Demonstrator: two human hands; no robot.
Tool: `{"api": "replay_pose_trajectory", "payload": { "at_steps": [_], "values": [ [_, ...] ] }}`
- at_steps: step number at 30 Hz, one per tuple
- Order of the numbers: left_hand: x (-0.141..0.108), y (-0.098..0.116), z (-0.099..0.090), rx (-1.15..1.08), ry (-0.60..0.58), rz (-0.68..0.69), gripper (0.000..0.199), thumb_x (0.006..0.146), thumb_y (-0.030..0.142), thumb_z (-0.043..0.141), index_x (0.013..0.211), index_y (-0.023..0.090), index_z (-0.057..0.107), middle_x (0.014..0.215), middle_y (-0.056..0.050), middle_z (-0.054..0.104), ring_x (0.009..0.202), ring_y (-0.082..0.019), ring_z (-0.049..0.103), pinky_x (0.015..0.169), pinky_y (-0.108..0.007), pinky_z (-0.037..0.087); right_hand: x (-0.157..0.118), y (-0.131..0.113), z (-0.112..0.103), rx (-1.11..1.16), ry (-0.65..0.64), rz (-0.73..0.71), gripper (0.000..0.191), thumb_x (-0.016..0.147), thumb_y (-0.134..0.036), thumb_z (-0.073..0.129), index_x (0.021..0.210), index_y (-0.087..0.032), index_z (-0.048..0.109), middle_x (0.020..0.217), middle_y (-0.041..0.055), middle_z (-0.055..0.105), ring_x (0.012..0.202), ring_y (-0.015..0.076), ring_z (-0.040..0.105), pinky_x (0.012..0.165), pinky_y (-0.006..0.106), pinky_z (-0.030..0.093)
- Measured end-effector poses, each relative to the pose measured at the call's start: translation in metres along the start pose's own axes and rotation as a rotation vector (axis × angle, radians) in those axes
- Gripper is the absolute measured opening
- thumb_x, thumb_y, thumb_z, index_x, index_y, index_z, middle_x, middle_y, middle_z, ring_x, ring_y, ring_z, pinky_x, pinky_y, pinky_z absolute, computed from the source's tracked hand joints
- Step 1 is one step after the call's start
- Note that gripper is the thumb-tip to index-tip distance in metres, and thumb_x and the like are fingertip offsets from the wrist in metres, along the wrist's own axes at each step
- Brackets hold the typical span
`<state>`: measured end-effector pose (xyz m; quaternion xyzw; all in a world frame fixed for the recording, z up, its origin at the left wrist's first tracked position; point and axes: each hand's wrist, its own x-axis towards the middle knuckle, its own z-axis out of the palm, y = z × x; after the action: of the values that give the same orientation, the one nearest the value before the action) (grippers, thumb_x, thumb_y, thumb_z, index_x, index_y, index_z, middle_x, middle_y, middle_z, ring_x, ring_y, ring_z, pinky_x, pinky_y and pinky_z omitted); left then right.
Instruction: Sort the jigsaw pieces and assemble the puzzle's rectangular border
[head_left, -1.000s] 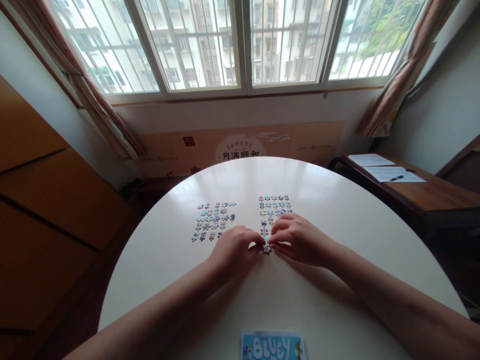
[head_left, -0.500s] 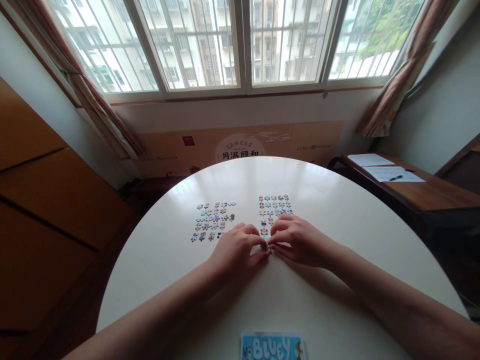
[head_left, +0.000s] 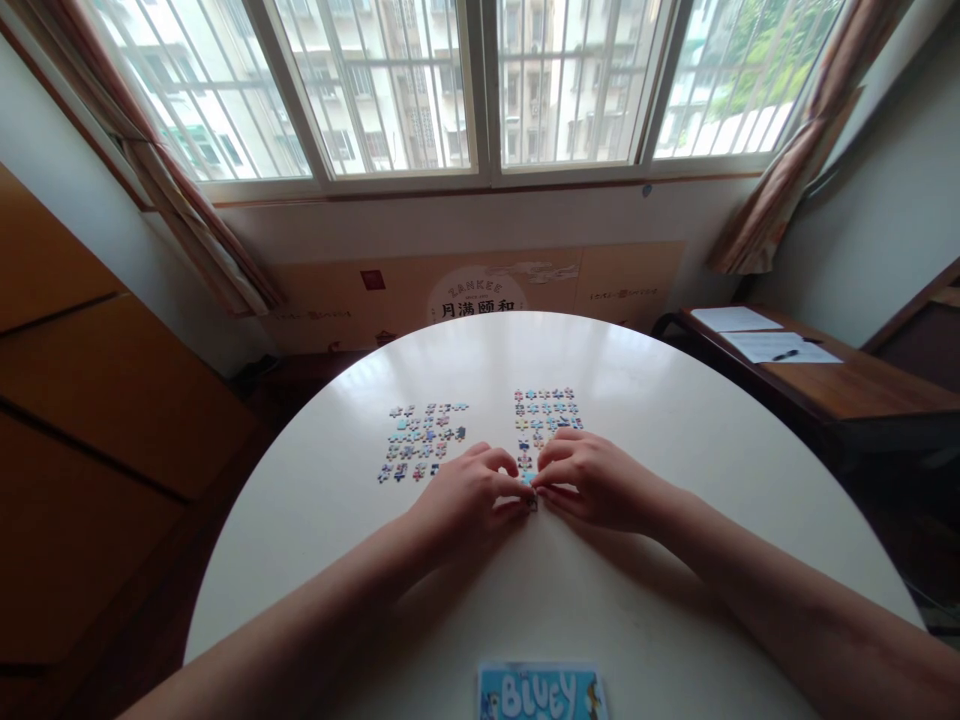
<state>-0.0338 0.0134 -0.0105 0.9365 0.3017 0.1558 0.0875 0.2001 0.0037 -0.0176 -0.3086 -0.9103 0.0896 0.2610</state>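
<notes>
My left hand (head_left: 474,492) and my right hand (head_left: 589,474) meet at the near end of the right-hand group of jigsaw pieces (head_left: 547,408). Fingers of both hands are pinched on small jigsaw pieces (head_left: 532,500) lying between the fingertips. A light blue piece (head_left: 528,477) shows just above them. To the left, separate jigsaw pieces (head_left: 420,436) lie in rows, a few partly covered by my left hand. My right hand hides part of the right group. Whether the pinched pieces are interlocked is too small to tell.
Everything lies on a round white table (head_left: 300,560). A blue "Bluey" box or card (head_left: 541,692) rests at the near edge. On the right, a wooden side table (head_left: 862,385) holds papers (head_left: 780,347) and a pen (head_left: 786,355). A window and curtains stand behind.
The whole view has shifted slightly. Both hands stay pinched at the same spot, with only very small finger movement. The rows of pieces look the same.
</notes>
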Motion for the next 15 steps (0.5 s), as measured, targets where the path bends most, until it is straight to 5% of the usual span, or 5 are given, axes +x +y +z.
{"api": "replay_pose_trajectory", "payload": {
  "at_steps": [7, 15],
  "values": [
    [-0.002, 0.008, 0.000, 0.150, 0.000, 0.095, 0.018, 0.096, 0.026, 0.061, 0.097, 0.029, 0.078, 0.097, -0.003, 0.072, 0.087, -0.022, 0.059, 0.068, -0.033, 0.052, -0.002, 0.002, 0.002, -0.005, -0.004, 0.014, 0.014, 0.090, -0.018, 0.064, 0.088, -0.023, 0.077, 0.088, 0.0030, 0.073, 0.084, 0.0190, 0.058, 0.077, 0.033, 0.048],
    [-0.004, 0.004, -0.011, 0.174, 0.049, 0.028, 0.020, 0.086, 0.025, 0.075, 0.106, 0.024, 0.075, 0.101, -0.004, 0.071, 0.090, -0.022, 0.060, 0.074, -0.036, 0.054, 0.001, -0.003, -0.002, -0.018, -0.003, -0.001, 0.016, 0.091, -0.018, 0.063, 0.084, -0.022, 0.076, 0.087, 0.0031, 0.073, 0.083, 0.0191, 0.058, 0.076, 0.033, 0.048]
  ]
}}
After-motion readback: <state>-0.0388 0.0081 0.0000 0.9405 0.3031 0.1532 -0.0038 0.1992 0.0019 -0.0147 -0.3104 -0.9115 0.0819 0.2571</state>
